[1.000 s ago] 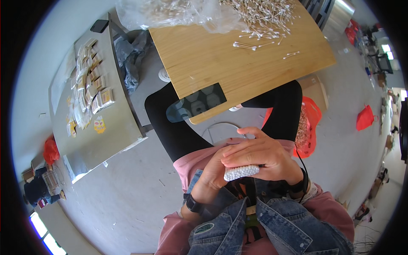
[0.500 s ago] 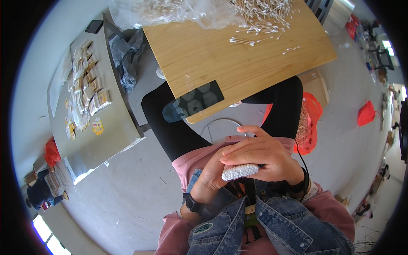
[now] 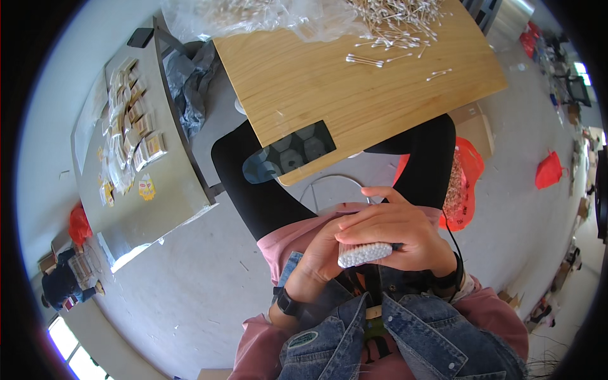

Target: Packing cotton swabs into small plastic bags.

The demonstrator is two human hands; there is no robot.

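Observation:
A tight bundle of cotton swabs [image 3: 364,254] is held between my two hands in front of my torso, its white tips facing me. My left hand [image 3: 320,254] is closed around the bundle's left side. My right hand [image 3: 405,229] wraps over it from above and the right, fingers bent across the top and one finger sticking out. The hands hide most of the sticks. Beyond them, loose cotton swabs [image 3: 402,22] lie heaped on the wooden table [image 3: 380,95], with a few swabs [image 3: 365,60] side by side nearer me.
A clear plastic bag [image 3: 253,22] covers the table's far left, and a dark patterned pad [image 3: 297,152] lies at its near corner. Packets of swabs [image 3: 136,123] cover a side table at left. A red bag of swabs [image 3: 467,190] stands right of my leg. Far left, a person [image 3: 60,278] bends over.
Both hands and the bundle have shifted slightly to the right together, with the grip much the same. The bundle's tips show at a slightly flatter angle.

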